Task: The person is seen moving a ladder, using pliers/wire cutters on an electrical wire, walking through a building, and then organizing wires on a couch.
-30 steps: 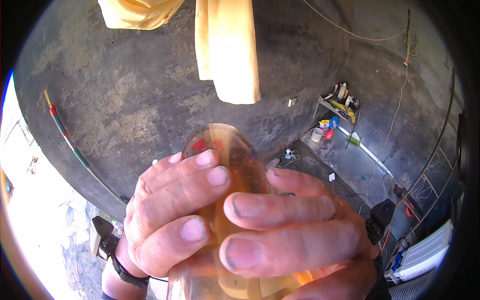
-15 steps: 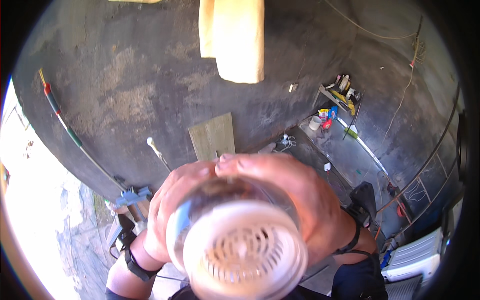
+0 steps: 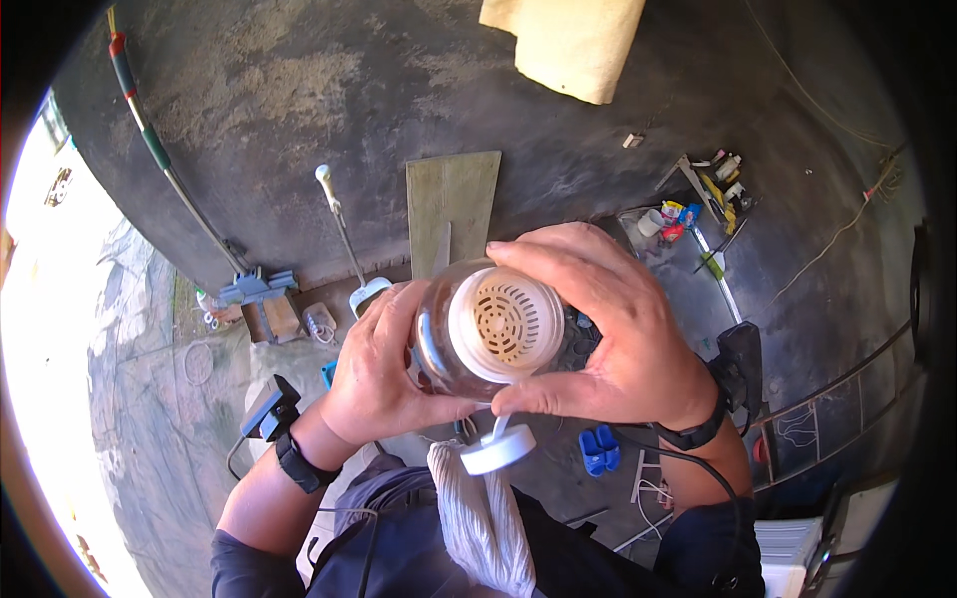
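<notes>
A clear, wide-bodied drinking bottle is between my hands, its mouth turned up toward me. A white slotted strainer sits in the mouth. Below it a white cap hangs off the near side by a short strap. My left hand is wrapped round the bottle's left side. From the right, my right hand curls round it, the fingers at the far side and the thumb near the strap. The bottle's lower part is hidden behind the mouth and my hands.
A long-handled dustpan and a wooden board lean by the dark wall. A broom stands at left. Blue slippers lie on the floor. A knitted white cloth hangs at my front. Shelf items fill the far corner.
The bottle has moved down and away from close in front of me, still in both hands. Its mouth looks smaller, and the hanging cap now shows. The view has tilted downward.
</notes>
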A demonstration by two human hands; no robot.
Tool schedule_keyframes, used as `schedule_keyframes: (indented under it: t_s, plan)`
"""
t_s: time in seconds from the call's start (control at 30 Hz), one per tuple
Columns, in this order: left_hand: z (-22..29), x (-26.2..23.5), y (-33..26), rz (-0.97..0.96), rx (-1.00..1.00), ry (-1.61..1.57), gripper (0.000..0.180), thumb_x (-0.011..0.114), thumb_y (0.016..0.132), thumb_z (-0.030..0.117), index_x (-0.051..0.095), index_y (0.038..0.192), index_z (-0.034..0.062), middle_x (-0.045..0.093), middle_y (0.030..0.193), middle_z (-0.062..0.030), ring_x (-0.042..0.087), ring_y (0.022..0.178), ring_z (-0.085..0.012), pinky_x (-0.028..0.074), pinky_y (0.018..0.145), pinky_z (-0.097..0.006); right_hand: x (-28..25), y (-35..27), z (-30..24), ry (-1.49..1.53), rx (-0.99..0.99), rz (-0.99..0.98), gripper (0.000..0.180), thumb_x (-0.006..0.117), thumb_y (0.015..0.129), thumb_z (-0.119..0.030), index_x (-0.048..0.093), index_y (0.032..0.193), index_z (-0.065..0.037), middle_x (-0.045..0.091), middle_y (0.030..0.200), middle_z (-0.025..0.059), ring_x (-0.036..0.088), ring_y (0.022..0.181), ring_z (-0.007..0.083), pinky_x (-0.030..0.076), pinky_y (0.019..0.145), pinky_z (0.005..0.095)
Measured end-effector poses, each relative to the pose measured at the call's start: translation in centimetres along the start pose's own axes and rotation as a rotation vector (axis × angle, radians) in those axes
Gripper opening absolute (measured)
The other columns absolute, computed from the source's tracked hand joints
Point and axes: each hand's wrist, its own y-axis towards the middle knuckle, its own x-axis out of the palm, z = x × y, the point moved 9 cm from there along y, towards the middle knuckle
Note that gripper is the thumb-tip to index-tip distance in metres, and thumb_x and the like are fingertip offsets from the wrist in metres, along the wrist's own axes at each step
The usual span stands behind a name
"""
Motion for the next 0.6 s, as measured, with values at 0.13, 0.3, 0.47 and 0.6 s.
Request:
schedule_keyframes:
  t_s: [0.13,0.3,0.47,0.6]
  plan:
    - [-2.6,0.1,-2.2,0.01,-0.051,0.044,0.093,0.089,0.053,0.035,0.044,0.126,-0.0005,0.059,0.113,-0.0199,0.059,0.102,-0.0381,0.048,0.088,-0.044,3.5,0.5,0.9,0.021,0.081,-0.099,0.071,0.083,0.064,-0.029,0.055,0.124,-0.004,0.059,0.106,0.0142,0.061,0.094,0.0319,0.05,0.081,0.0397]
    - [-6.0,-0.3,-5.1,0.003,-0.127,0.062,0.092,0.089,0.053,0.034,0.044,0.126,0.0004,0.059,0.114,-0.0191,0.058,0.105,-0.0376,0.046,0.092,-0.045,8.9,1.5,2.5,0.073,0.169,-0.254,0.064,0.084,0.062,-0.029,0.059,0.115,-0.004,0.058,0.102,0.013,0.061,0.091,0.0315,0.05,0.079,0.0388]
    - [-11.7,0.7,-9.6,-0.072,-0.297,0.046,0.098,0.087,0.057,0.032,0.038,0.135,0.0004,0.055,0.123,-0.0206,0.055,0.113,-0.0375,0.043,0.098,-0.044,16.4,1.4,4.7,0.169,0.27,-0.359,0.058,0.085,0.058,-0.029,0.061,0.106,-0.006,0.057,0.099,0.0111,0.061,0.09,0.0305,0.05,0.078,0.0384]
    - [-18.1,1.5,-16.9,-0.116,-0.613,0.052,0.094,0.083,0.066,0.027,0.032,0.14,0.0001,0.05,0.131,-0.0231,0.051,0.12,-0.0383,0.043,0.099,-0.042,23.6,-1.3,7.9,0.176,0.381,-0.368,0.058,0.085,0.057,-0.028,0.061,0.106,-0.007,0.056,0.099,0.0108,0.061,0.09,0.0311,0.05,0.078,0.0384]
